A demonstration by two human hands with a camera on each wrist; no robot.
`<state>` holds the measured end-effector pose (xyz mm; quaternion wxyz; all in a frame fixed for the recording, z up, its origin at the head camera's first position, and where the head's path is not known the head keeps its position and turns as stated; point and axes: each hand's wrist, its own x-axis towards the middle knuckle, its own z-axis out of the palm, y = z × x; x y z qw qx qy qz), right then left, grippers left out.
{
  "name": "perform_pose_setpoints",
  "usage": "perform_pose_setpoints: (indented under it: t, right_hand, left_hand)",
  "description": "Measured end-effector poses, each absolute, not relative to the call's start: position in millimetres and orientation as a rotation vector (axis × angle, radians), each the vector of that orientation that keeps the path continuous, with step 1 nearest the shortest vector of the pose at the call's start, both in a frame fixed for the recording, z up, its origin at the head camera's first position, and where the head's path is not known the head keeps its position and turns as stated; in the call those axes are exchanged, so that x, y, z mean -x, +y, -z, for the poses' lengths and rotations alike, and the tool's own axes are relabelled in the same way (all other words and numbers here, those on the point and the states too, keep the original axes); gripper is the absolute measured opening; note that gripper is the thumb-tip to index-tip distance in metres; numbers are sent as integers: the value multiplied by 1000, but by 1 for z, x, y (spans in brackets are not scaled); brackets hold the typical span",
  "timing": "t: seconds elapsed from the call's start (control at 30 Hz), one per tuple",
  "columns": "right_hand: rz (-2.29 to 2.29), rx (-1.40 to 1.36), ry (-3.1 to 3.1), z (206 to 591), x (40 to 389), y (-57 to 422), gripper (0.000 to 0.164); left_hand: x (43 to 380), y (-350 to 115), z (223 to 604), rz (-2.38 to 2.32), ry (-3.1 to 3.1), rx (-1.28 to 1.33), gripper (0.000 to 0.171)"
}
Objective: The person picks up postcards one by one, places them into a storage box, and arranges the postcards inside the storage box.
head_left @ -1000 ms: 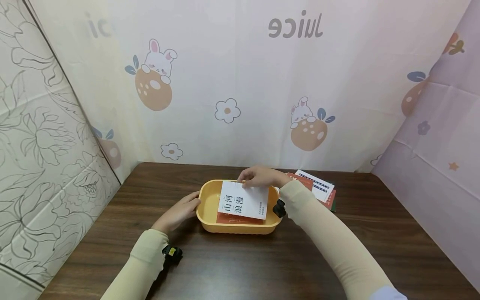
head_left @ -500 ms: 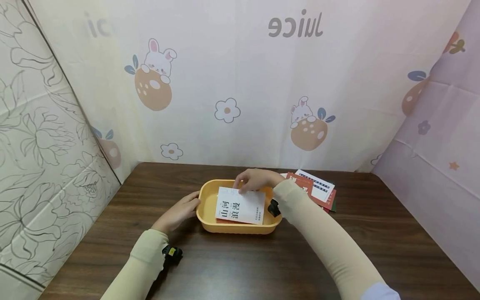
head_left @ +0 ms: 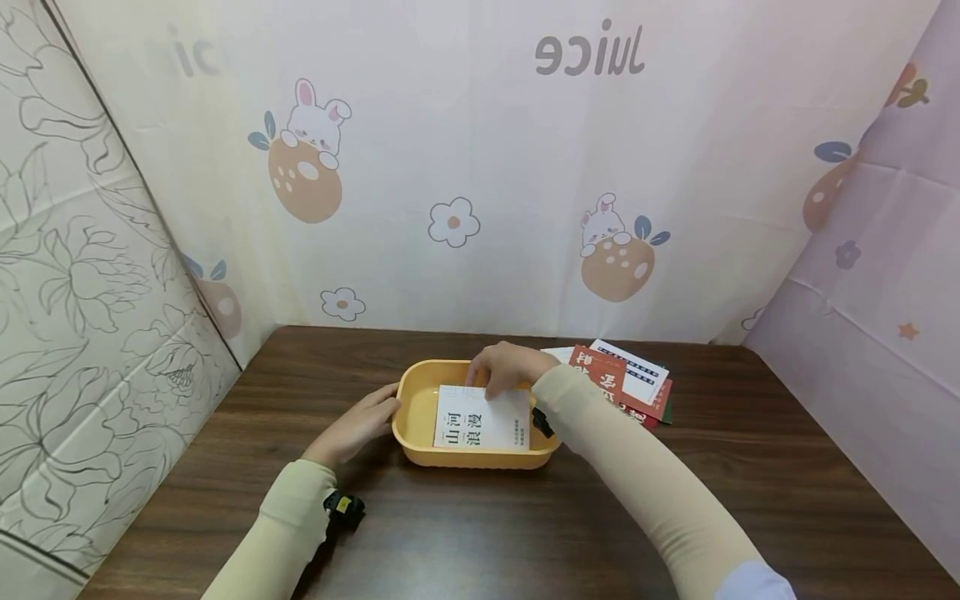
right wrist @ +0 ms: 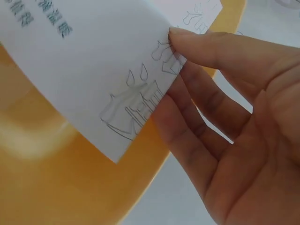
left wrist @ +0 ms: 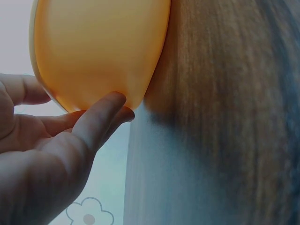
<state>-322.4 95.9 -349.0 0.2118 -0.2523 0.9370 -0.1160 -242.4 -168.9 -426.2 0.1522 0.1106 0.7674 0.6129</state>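
Observation:
A white card (head_left: 480, 418) with dark printed characters lies low inside the yellow oval tub (head_left: 480, 458). My right hand (head_left: 510, 369) pinches the card's far edge, thumb on the printed face and fingers behind, as the right wrist view shows on the card (right wrist: 93, 70). My left hand (head_left: 362, 425) rests against the tub's left end. In the left wrist view its long fingers (left wrist: 96, 119) lie fairly straight along the outer wall of the tub (left wrist: 103, 47). The orange-red paper seen earlier in the tub is hidden under the card.
Right of the tub, behind my right forearm, lies a loose pile of red and white cards (head_left: 622, 379), with a green edge showing. The brown wood-grain table (head_left: 465, 533) ends at a patterned curtain (head_left: 487, 275) at the back.
My right hand has lowered the white card into the tub, covering the orange-red paper beneath. More of the pile shows past my right sleeve. My left hand stays at the tub.

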Motion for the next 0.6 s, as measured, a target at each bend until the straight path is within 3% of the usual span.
perform_pose_setpoints:
  t: [0.6]
  right_hand:
    - [291, 663, 2646, 360, 319, 87, 30]
  left_hand:
    - [242, -168, 428, -1785, 2189, -350, 52]
